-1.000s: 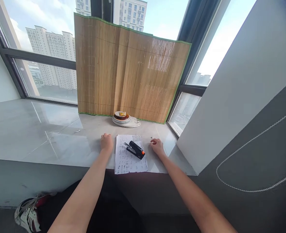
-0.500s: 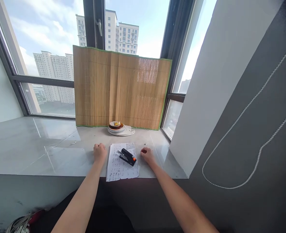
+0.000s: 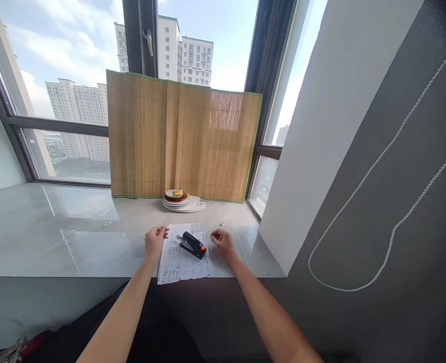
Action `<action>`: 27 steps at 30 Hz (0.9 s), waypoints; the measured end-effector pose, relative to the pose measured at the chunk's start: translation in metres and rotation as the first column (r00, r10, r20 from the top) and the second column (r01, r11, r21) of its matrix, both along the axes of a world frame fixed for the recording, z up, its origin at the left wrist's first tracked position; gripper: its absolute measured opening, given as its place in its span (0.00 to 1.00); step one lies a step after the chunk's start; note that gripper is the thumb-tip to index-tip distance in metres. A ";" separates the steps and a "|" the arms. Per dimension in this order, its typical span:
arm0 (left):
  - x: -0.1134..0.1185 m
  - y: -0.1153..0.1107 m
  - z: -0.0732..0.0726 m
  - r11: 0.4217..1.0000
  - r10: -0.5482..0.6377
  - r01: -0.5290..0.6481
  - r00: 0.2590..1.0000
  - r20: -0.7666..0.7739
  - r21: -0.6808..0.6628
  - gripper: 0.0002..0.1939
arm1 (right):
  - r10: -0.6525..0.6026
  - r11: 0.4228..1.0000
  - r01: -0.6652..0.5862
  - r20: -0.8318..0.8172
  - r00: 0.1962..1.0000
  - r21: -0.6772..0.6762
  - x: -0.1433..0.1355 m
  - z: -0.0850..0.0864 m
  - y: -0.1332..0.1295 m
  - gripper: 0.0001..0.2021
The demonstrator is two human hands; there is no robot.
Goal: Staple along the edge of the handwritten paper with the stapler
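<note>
Loosely closed hands (image 3: 155,242) (image 3: 223,242) flank the stapler (image 3: 192,245), while stacked plates (image 3: 177,202) hold yellow food (image 3: 177,192), perhaps.

The left hand (image 3: 155,242) is curling its fingers loosely inward, its bare forearm (image 3: 119,312) slanting up from below. The right hand (image 3: 221,242) is bending its fingers toward the left one, wrist low, while its forearm (image 3: 266,310) is reaching up from the lower right. Both hands are staying well apart, thumbs' exact positions being unclear.
</note>
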State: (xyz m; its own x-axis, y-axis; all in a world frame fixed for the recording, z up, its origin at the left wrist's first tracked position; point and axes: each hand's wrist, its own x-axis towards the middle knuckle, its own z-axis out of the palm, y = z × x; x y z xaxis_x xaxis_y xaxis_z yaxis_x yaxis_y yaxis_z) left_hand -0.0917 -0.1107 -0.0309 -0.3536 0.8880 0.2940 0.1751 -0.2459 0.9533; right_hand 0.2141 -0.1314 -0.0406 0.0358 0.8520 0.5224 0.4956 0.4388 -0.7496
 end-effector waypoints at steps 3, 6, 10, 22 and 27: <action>-0.006 0.000 -0.001 0.999 -0.028 0.028 1.000 0.010 0.042 0.24 | -0.005 0.999 0.004 0.004 1.000 0.053 -0.004 0.004 -0.008 0.13; -0.007 -0.001 0.000 0.997 -0.033 0.034 0.999 -0.019 0.074 0.28 | 0.046 0.976 -0.054 0.046 0.998 0.212 -0.016 0.006 -0.018 0.17; -0.006 -0.003 0.000 0.990 -0.102 0.110 0.991 -0.088 0.088 0.28 | 0.199 0.932 -0.231 0.140 0.970 0.278 -0.035 0.007 -0.027 0.14; 0.003 -0.008 0.003 0.948 -0.153 0.259 0.882 -0.447 0.187 0.12 | 0.300 0.948 -0.318 0.399 0.866 -0.022 -0.046 0.003 -0.029 0.31; 0.006 -0.010 0.006 0.909 -0.178 0.366 0.775 -0.606 0.201 0.05 | 0.308 0.929 -0.352 0.285 0.908 0.117 -0.040 0.000 -0.026 0.23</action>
State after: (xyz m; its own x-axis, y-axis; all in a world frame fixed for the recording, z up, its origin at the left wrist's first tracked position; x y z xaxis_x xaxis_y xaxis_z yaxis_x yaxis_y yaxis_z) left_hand -0.0856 -0.1207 -0.0245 0.2022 0.7592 0.6186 0.5369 -0.6142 0.5783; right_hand 0.1737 -0.1570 -0.0407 -0.3870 0.6944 0.6066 0.4666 0.7149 -0.5207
